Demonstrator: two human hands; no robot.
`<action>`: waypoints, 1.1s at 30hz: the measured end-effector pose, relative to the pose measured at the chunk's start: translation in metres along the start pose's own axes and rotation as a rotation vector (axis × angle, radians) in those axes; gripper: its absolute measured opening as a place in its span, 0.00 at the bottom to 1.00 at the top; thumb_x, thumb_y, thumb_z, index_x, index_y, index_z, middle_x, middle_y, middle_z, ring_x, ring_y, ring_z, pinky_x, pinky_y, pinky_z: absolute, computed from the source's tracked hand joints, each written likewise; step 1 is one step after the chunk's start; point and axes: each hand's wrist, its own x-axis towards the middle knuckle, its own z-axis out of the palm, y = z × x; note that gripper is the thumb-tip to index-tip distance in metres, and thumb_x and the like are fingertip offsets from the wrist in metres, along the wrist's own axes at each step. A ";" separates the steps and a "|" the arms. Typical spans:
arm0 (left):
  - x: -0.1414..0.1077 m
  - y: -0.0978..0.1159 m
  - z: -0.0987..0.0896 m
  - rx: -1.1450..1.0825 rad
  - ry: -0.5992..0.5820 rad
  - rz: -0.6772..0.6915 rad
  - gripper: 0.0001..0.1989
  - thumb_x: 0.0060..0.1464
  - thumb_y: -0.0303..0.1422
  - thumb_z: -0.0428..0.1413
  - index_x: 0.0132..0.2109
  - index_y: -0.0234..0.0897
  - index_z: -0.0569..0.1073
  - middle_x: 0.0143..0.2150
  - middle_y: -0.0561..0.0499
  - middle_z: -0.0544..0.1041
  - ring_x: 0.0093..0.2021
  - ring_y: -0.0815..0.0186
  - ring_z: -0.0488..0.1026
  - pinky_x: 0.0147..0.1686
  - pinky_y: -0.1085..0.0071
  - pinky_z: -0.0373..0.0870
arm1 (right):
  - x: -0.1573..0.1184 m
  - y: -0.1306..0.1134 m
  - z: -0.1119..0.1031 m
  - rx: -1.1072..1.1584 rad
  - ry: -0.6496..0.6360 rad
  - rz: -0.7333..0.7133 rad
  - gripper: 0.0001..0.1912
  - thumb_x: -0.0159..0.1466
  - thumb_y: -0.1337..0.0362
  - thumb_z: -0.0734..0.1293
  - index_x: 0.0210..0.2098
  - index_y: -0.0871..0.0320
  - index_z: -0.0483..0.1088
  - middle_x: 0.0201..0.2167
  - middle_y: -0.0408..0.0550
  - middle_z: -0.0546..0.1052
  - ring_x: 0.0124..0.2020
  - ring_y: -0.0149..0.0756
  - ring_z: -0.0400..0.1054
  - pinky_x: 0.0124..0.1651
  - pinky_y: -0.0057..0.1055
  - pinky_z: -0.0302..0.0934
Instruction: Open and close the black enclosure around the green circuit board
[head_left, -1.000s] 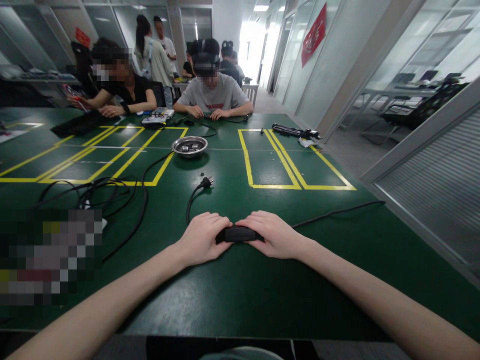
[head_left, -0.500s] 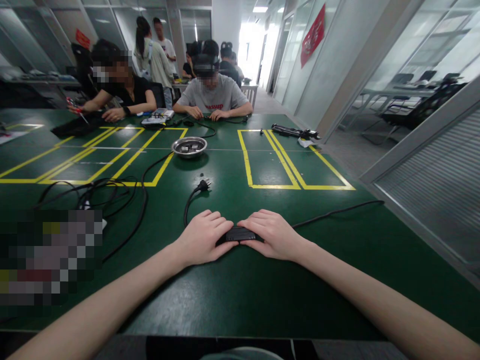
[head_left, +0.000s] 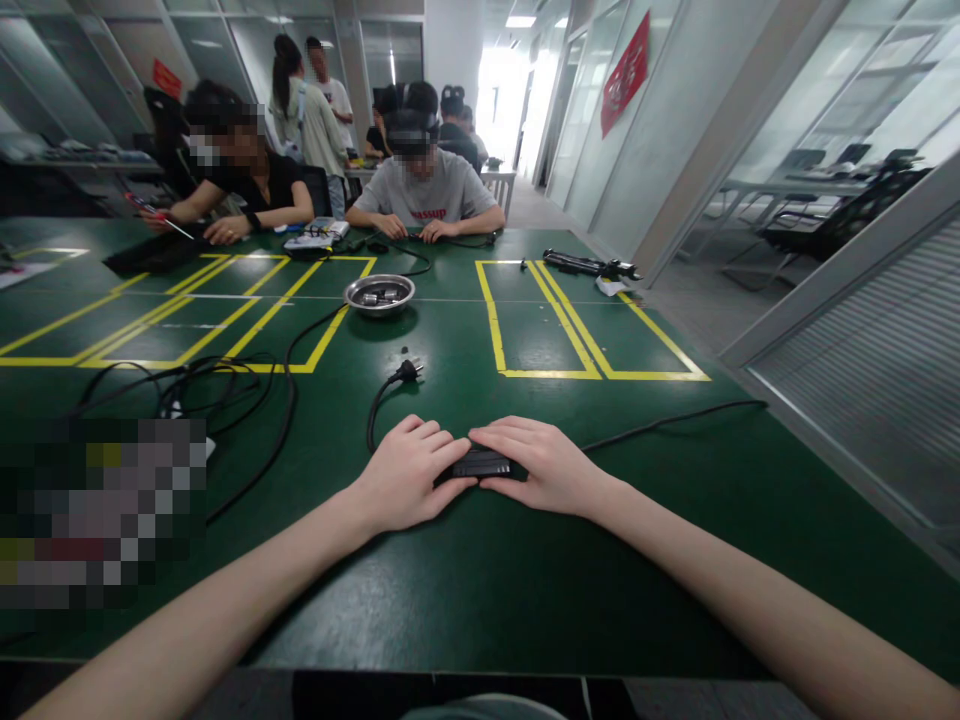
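Between my hands, on the green table [head_left: 420,600], lies a black power adapter [head_left: 481,464] with a ridged front edge. My left hand [head_left: 412,472] grips its left end, thumb along the near side and fingers over the far side. On the right end my right hand [head_left: 544,468] is closed in the same way. Both palms hide the adapter's ends. A cord with a black plug [head_left: 408,371] curves out beyond my left hand, prongs pointing right. From behind my right hand a thin black cable [head_left: 675,421] runs off to the right.
A metal bowl [head_left: 379,296] with small metal parts stands ahead. Coiled black cables [head_left: 217,385] lie at left beside a blurred-out object [head_left: 105,515]. A folded black tripod-like item [head_left: 589,265] is at back right. Two people work across the table, one holding a red-handled screwdriver [head_left: 154,212].
My right hand has shifted slightly on the adapter, its fingers reaching a little further left. At the far left, the other person's screwdriver has tilted flatter.
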 end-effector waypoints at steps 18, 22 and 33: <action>0.003 0.008 -0.005 -0.807 -0.052 -0.453 0.16 0.64 0.43 0.56 0.50 0.36 0.79 0.40 0.50 0.83 0.37 0.62 0.77 0.37 0.69 0.72 | -0.006 0.007 -0.009 -0.239 0.041 -0.165 0.21 0.73 0.70 0.61 0.64 0.58 0.69 0.58 0.59 0.78 0.47 0.43 0.78 0.47 0.39 0.73; 0.000 0.003 -0.002 -0.638 0.045 -0.389 0.13 0.62 0.38 0.60 0.50 0.37 0.78 0.44 0.48 0.83 0.42 0.59 0.78 0.43 0.66 0.74 | -0.004 0.004 -0.010 -0.016 -0.018 -0.027 0.26 0.69 0.59 0.70 0.63 0.61 0.67 0.52 0.60 0.80 0.49 0.47 0.78 0.49 0.40 0.74; -0.001 0.002 0.008 -0.339 0.078 -0.265 0.12 0.62 0.37 0.62 0.49 0.36 0.77 0.42 0.47 0.81 0.42 0.58 0.76 0.43 0.63 0.73 | 0.001 -0.001 -0.005 0.126 0.078 0.092 0.11 0.71 0.62 0.68 0.51 0.57 0.75 0.42 0.54 0.82 0.42 0.43 0.77 0.46 0.39 0.73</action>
